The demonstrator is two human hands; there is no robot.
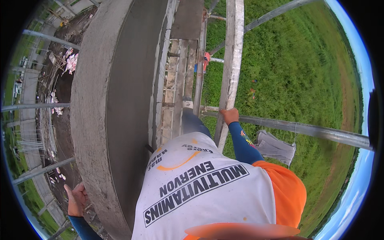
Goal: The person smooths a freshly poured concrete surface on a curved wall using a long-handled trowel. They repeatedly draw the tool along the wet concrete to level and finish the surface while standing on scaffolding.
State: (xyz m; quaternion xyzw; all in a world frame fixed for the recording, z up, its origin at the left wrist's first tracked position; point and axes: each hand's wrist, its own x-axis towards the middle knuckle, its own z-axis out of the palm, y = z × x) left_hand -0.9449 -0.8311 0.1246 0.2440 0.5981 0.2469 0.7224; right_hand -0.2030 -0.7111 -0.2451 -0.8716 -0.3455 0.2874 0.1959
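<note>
My right hand (pixel 230 116) is closed round a long, grey, weathered board (pixel 233 52) that runs along the scaffold's outer side. On the far left, my left hand (pixel 77 199) is beside the outer face of a concrete wall (pixel 89 80). Its thumb stands apart and its fingers bend loosely, with nothing visible in them. Between my hands, a smooth dark grey band of plaster or concrete (pixel 130 80) runs along the wall. A short dark object (pixel 149 148) pokes out beside my shirt; its kind is hidden.
A narrow plank walkway (pixel 180 84) with gaps lies beneath me, where one foot (pixel 187 103) stands. Metal scaffold pipes (pixel 304 130) reach out over grass far below. A grey cloth (pixel 276 146) hangs at the right. Left of the wall are rods (pixel 50 138) and debris.
</note>
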